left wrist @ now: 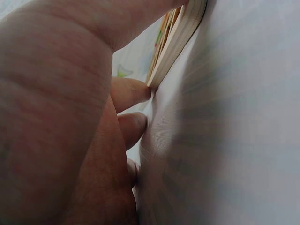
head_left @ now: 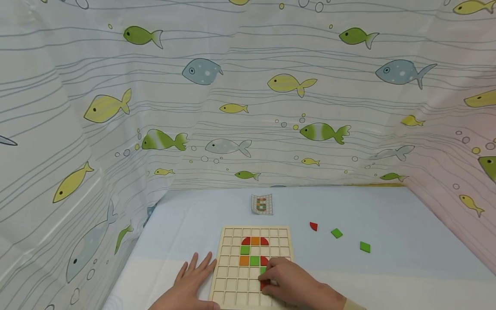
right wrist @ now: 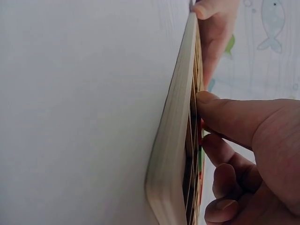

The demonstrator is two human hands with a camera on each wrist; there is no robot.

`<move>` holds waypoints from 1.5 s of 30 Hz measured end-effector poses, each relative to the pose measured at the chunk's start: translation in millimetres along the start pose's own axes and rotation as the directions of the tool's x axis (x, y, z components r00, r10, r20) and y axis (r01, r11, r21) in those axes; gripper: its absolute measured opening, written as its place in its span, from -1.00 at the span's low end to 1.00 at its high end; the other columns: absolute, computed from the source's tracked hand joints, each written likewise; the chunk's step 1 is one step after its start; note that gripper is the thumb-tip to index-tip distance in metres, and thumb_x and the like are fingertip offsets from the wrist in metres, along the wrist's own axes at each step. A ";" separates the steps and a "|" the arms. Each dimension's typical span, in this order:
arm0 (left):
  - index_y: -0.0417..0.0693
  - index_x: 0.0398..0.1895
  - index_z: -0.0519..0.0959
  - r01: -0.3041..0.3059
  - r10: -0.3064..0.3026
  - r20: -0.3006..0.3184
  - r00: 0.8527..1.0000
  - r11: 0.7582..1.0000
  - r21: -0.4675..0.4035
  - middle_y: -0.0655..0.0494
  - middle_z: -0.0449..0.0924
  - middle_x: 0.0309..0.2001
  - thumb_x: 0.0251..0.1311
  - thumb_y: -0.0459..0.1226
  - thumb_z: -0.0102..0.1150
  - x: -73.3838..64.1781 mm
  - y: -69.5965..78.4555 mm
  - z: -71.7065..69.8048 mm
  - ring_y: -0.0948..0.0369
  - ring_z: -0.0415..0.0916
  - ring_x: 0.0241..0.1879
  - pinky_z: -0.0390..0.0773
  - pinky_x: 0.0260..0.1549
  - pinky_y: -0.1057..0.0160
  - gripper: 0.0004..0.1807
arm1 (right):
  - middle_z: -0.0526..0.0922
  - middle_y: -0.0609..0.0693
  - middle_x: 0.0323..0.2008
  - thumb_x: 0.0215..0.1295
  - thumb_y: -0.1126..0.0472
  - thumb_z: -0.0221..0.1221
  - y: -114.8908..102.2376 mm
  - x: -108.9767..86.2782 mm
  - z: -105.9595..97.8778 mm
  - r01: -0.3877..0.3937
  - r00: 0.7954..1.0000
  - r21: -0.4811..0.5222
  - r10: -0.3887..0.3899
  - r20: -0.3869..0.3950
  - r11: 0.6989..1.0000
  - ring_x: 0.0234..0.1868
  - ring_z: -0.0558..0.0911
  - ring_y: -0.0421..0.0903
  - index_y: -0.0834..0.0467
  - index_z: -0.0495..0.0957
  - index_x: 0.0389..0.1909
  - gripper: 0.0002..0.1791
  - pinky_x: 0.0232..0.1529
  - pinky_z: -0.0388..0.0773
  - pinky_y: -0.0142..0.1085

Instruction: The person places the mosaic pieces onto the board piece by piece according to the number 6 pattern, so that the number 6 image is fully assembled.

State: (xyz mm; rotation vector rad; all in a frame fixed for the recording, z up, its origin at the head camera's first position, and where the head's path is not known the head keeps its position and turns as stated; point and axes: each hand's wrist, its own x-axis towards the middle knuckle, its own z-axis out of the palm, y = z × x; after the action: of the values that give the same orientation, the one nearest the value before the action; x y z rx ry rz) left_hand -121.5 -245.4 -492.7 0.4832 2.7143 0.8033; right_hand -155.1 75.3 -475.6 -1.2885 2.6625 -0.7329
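Observation:
A square wooden grid board (head_left: 255, 227) lies flat on the table. My left hand (head_left: 190, 280) rests beside its left edge, fingers spread, with index fingertip and thumb right at the board's side. Over the lower right cells, my right hand (head_left: 292, 282) pinches a red tile (head_left: 264, 285) between thumb and fingers, low at the board's surface; the fingers hide part of it. Directly above that tile is a partly covered green tile (head_left: 263, 270), below a red quarter-round tile (head_left: 264, 260). Other red, orange and green tiles (head_left: 245, 249) sit in cells above and to the left.
Beyond the board lies a small pattern card (head_left: 261, 204) showing a coloured figure on a grid. To the right are a loose red quarter-round tile (head_left: 314, 226) and two green square tiles (head_left: 336, 233). A fish-printed curtain (head_left: 248, 129) encloses the table.

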 end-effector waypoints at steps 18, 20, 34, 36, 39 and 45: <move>-0.22 0.50 0.18 0.004 -0.004 0.011 1.000 1.000 -0.008 -0.22 -0.02 0.52 -0.16 0.31 0.41 0.9 -2.1 0.7 -0.42 -0.39 0.44 -0.31 0.24 -0.47 0.24 | 0.47 -0.39 -0.36 0.25 0.10 0.37 5.7 -2.5 -2.1 0.022 1.000 0.005 -0.022 0.000 1.000 -0.29 0.42 -0.44 -0.06 0.77 -0.14 -0.82 -0.29 0.41 -0.59; -0.22 0.50 0.17 0.008 -0.008 0.016 1.000 1.000 -0.016 -0.22 -0.03 0.53 -0.15 0.31 0.41 1.0 -1.9 0.7 -0.42 -0.40 0.44 -0.31 0.25 -0.46 0.24 | 0.48 -0.39 -0.34 0.26 0.09 0.36 5.5 -3.0 -4.0 0.007 1.000 0.019 -0.008 0.011 1.000 -0.27 0.43 -0.43 -0.07 0.77 -0.12 -0.82 -0.26 0.44 -0.56; -0.22 0.51 0.17 0.011 -0.010 0.022 1.000 0.999 -0.040 -0.22 -0.04 0.53 -0.13 0.28 0.42 0.0 -0.8 -0.8 -0.41 -0.42 0.44 -0.33 0.24 -0.46 0.23 | 0.56 -0.33 -0.19 0.25 0.14 0.35 20.9 -16.6 -22.9 -0.098 0.995 0.109 0.100 -0.008 0.989 -0.15 0.52 -0.33 0.04 0.71 0.02 -0.69 -0.13 0.54 -0.40; -0.22 0.51 0.17 0.009 -0.008 0.019 1.000 0.999 -0.042 -0.22 -0.04 0.53 -0.13 0.28 0.42 0.0 -0.9 -0.6 -0.41 -0.42 0.44 -0.33 0.24 -0.46 0.22 | 0.56 -0.32 -0.19 0.24 0.12 0.35 24.1 -20.2 -26.1 -0.113 0.993 0.122 0.116 -0.021 0.986 -0.15 0.52 -0.32 0.03 0.71 0.02 -0.68 -0.11 0.55 -0.37; -0.22 0.51 0.17 0.007 -0.006 0.016 1.000 0.999 -0.037 -0.22 -0.03 0.53 -0.13 0.29 0.42 0.1 -0.9 -0.4 -0.41 -0.41 0.44 -0.33 0.24 -0.47 0.23 | 0.56 -0.30 -0.18 0.25 0.08 0.35 29.5 -25.9 -31.0 -0.153 0.987 0.142 0.159 -0.033 0.978 -0.17 0.51 -0.31 0.02 0.70 0.03 -0.66 -0.13 0.55 -0.36; -0.23 0.49 0.19 0.006 -0.006 0.009 1.000 1.000 -0.016 -0.25 -0.01 0.52 -0.15 0.30 0.41 0.1 -0.7 -0.7 -0.43 -0.38 0.44 -0.31 0.24 -0.47 0.23 | 0.57 -0.29 -0.14 0.24 0.04 0.36 46.1 -40.1 -38.1 -0.216 0.970 0.138 0.228 -0.079 0.967 -0.18 0.51 -0.28 -0.01 0.68 0.07 -0.63 -0.17 0.54 -0.36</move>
State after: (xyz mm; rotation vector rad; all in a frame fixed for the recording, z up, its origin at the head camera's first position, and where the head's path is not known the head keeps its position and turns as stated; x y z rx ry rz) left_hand -122.0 -246.3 -492.5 0.4735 2.6982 0.8184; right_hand -173.3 144.5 -468.0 -0.9268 2.7204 -0.9349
